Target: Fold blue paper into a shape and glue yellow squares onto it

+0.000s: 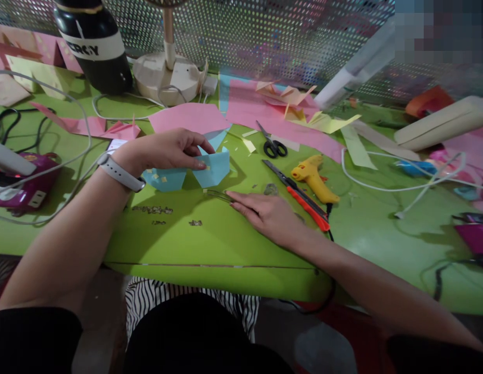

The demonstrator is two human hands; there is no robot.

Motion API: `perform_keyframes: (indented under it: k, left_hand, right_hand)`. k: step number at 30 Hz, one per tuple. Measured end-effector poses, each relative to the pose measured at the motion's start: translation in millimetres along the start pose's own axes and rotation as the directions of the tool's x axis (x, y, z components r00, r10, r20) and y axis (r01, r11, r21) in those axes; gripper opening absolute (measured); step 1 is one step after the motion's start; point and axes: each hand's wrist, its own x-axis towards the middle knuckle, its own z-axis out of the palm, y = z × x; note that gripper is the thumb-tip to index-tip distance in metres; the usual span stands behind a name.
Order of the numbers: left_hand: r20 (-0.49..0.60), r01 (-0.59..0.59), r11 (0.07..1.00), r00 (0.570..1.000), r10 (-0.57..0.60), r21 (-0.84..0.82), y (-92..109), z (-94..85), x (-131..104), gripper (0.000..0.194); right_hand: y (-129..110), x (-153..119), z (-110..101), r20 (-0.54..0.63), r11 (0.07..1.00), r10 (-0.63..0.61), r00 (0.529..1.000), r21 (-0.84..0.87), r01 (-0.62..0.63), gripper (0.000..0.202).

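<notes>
My left hand (179, 149) pinches a cut and folded light-blue paper piece (212, 169), shaped like a pair of eyeglasses. Small pale-yellow bits dot its left part. In my right hand (270, 215) are thin metal tweezers (218, 194), with a small pale bit at their tips, just below the paper and apart from it. Tiny dark and shiny pieces lie in small piles (153, 210) on the green table (210, 246), left of the tweezers. A small clear roll (271, 189), perhaps tape, sits just beyond my right hand.
Right of my hands lie a red utility knife (309, 208), a yellow glue gun (315, 176) and black scissors (272, 145). Pink paper sheets (190, 118) and a white fan base (167, 78) stand behind. White cables (397, 188) cross both sides; a purple power strip (26, 182) is left.
</notes>
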Motion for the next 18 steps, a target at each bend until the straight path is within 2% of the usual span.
perform_keyframes:
  k: [8,18]
  left_hand:
    - [0.017,-0.012,0.999,1.0,0.011,0.031,1,0.9,1,0.052]
    - [0.007,-0.019,1.0,1.0,0.018,0.023,-4,1.8,3,0.053]
  right_hand:
    - [0,3,0,0.01,0.999,0.036,0.999,0.034,-0.036,0.035]
    - [-4,15,-11,0.1,0.98,0.169,0.981,0.085,-0.178,0.032]
